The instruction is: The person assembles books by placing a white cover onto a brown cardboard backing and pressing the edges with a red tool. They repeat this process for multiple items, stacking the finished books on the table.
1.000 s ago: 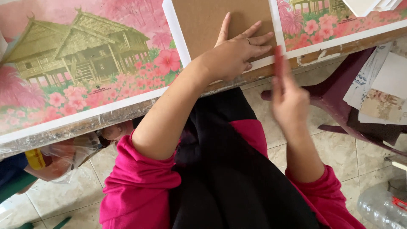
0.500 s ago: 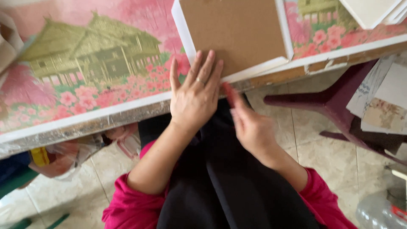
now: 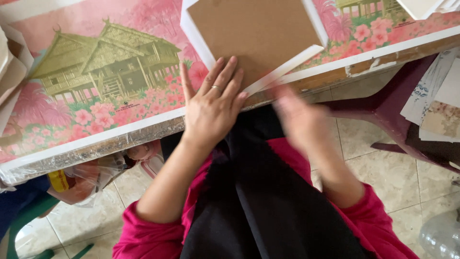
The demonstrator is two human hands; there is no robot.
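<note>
A picture frame (image 3: pixel 254 33) with a brown cardboard back and white border lies face down on the table, its near corner reaching the table's edge. My left hand (image 3: pixel 213 105) lies flat with fingers spread, fingertips on the frame's near edge, a ring on one finger. My right hand (image 3: pixel 299 120) is blurred in motion just below the table's edge, near the frame's corner, holding nothing that I can see.
The table (image 3: pixel 96 139) is covered with a pink cloth showing a house and flowers. A dark red plastic stool (image 3: pixel 388 110) with papers (image 3: pixel 436 100) stands at the right. A clear plastic bag (image 3: pixel 86 177) hangs under the table at the left.
My left hand has slid from the frame's back toward me, down to its near edge. My right hand has dropped from the frame's side to below the table's edge and now swings rightward.
</note>
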